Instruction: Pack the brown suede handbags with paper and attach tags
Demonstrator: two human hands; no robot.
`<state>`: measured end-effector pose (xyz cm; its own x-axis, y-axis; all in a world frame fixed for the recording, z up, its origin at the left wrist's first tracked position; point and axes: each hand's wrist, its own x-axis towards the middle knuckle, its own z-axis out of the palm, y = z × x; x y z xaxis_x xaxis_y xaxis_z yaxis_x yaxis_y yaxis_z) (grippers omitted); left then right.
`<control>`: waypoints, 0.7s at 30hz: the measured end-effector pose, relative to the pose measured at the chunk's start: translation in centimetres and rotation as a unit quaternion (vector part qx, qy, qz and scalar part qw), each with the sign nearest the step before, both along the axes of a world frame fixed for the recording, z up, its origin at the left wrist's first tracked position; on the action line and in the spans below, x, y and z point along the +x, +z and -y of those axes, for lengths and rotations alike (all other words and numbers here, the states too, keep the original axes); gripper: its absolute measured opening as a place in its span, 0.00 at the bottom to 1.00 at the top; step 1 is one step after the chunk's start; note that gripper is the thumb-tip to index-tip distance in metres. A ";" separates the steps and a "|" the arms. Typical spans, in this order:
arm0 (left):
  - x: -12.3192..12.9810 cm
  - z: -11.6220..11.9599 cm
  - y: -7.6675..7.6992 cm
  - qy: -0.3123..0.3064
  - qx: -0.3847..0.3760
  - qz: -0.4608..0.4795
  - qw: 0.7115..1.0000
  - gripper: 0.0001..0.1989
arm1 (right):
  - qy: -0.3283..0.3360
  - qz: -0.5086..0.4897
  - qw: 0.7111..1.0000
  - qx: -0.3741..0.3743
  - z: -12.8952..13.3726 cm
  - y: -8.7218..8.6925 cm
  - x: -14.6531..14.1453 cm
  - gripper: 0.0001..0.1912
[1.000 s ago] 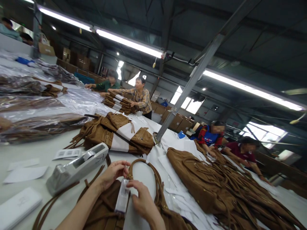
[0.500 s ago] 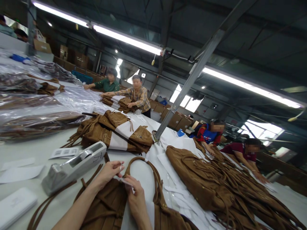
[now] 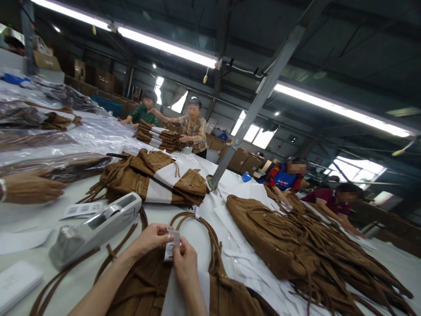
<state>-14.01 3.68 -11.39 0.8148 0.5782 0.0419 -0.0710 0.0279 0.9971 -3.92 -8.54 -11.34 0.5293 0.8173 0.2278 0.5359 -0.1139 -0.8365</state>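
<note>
A small white printed tag (image 3: 170, 251) is pinched between my two hands, above a brown bag (image 3: 144, 285) with a white paper band (image 3: 187, 294) around it. My left hand (image 3: 154, 239) grips the tag's upper edge between thumb and fingers. Lower down, on its right side, my right hand (image 3: 186, 259) is closed on the same tag. The bag's looped handle (image 3: 205, 226) arches behind my hands. Left of them stands a grey tape dispenser (image 3: 98, 228) with a roll of clear tape in it.
Folded brown bags (image 3: 154, 180) lie behind the dispenser, and more bags (image 3: 272, 237) are heaped at right. A stack of white cards (image 3: 19, 285) sits at lower left. Another person's hand (image 3: 33, 186) reaches in from the left. Several people work across the table near a metal post (image 3: 243, 125).
The tag has turned so its printed face shows, and my fingers have closed in around it. Another person's hand has come in at left. The view has shifted slightly.
</note>
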 end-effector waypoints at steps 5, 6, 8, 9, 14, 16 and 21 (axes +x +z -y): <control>0.2 0.1 -0.3 0.008 0.062 -0.031 0.998 0.24 | 0.024 0.091 0.995 -0.036 0.5 1.0 -0.3 0.15; 0.2 0.2 -0.2 0.003 0.078 -0.036 0.996 0.22 | 0.031 0.094 0.994 -0.039 0.6 1.1 -0.4 0.15; 0.2 0.5 0.1 -0.005 0.113 -0.044 0.993 0.18 | 0.043 0.094 0.994 -0.044 0.8 1.2 -0.5 0.15; 0.2 0.6 0.3 -0.005 0.132 -0.048 0.990 0.16 | 0.044 0.093 0.994 -0.044 0.8 1.1 -0.6 0.15; 0.1 1.1 1.8 0.064 0.210 -0.088 0.972 0.11 | -0.038 0.005 0.999 -0.008 0.4 0.4 -0.1 0.16; -0.2 0.7 2.2 0.108 0.231 -0.116 0.960 0.11 | -0.107 -0.071 0.991 0.018 0.3 -0.2 0.4 0.21; -2.3 -1.2 2.6 0.229 0.238 -0.206 0.921 0.17 | -0.160 -0.098 0.981 0.052 0.2 -1.7 1.1 0.24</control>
